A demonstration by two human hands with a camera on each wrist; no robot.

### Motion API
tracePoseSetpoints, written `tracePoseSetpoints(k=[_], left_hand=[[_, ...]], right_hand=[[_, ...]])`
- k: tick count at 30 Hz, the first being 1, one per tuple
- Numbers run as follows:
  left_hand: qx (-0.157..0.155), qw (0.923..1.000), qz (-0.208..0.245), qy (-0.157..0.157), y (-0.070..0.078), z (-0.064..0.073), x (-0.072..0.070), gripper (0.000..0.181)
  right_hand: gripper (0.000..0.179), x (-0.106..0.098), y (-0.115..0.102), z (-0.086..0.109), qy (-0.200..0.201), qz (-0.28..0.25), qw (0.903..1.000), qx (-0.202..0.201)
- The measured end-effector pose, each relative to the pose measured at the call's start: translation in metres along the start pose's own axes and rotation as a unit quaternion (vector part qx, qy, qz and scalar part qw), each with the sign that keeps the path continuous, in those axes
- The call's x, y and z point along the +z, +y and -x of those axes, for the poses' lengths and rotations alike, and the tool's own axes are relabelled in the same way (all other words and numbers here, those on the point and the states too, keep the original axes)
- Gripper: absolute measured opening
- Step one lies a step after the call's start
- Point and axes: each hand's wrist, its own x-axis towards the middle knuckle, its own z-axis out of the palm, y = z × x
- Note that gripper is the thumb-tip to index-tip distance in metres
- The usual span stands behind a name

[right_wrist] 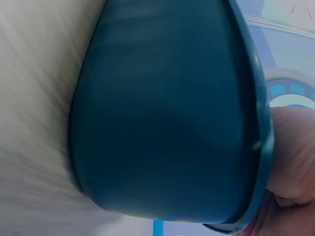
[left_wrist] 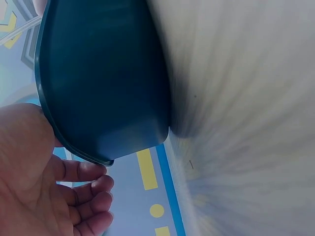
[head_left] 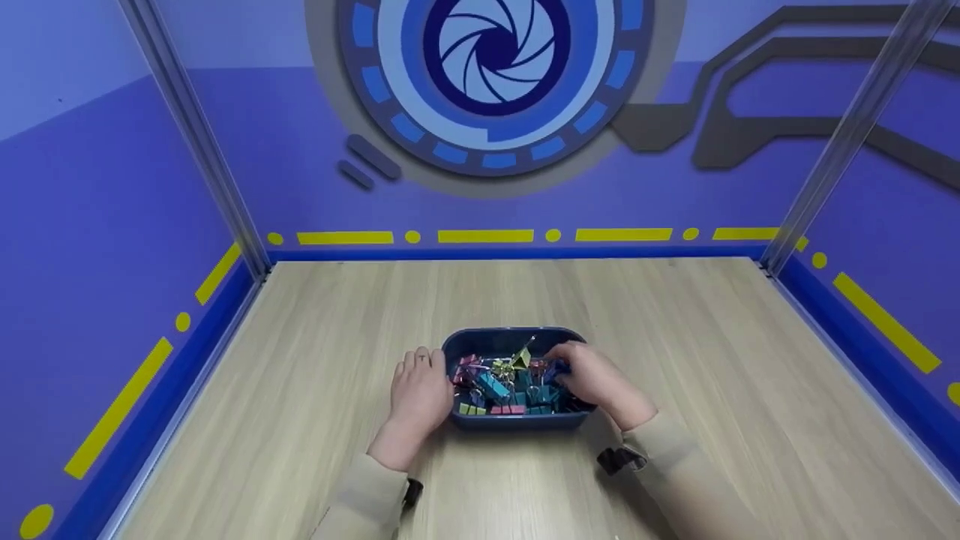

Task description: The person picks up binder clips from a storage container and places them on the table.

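A dark blue plastic box stands on the table with a jumble of colored binder clips in it. Teal clips, a yellow clip and pink clips show among them. My left hand holds the box's left rim, fingers outside; its thumb is hidden behind the rim in the left wrist view. Over the right rim, my right hand reaches inside, with a blue binder clip between thumb and forefinger. In the right wrist view the box wall hides its fingertips.
The wood-grain table surrounds the box. Blue and purple printed panels enclose the table at the back and both sides, with metal posts at the corners.
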Motion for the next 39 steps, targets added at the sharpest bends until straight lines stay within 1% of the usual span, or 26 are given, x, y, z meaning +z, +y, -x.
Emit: tracePoseSetpoints(k=[2,7,12,19,28,33,39], left_hand=[[0.002,1.0,0.0,0.003,0.0,0.0,0.001,0.028],[0.007,0.9999,-0.004,0.013,-0.001,0.0,0.001,0.03],[0.01,0.9998,-0.003,0.019,-0.001,0.0,0.001,0.029],[0.008,0.9999,0.0,0.012,0.0,0.001,-0.001,0.026],[0.009,0.9998,0.001,0.016,0.0,0.0,0.0,0.024],[0.007,0.9998,0.001,0.019,-0.001,0.0,0.001,0.024],[0.01,0.9996,0.003,0.026,-0.001,0.0,0.002,0.023]], right_hand=[[0.028,0.001,0.001,0.0,0.003,0.006,0.9999,-0.011],[0.021,0.004,0.004,0.0,0.014,0.007,0.9998,-0.014],[0.018,0.006,0.005,0.001,0.029,0.013,0.9992,-0.026],[0.013,0.008,0.01,0.001,0.039,0.016,0.9978,-0.051],[0.013,0.007,0.009,0.002,0.043,-0.029,0.9985,-0.015],[0.011,0.005,0.008,0.003,0.044,-0.061,0.9971,0.01],[0.01,0.004,0.012,0.003,0.06,-0.082,0.9947,0.013]])
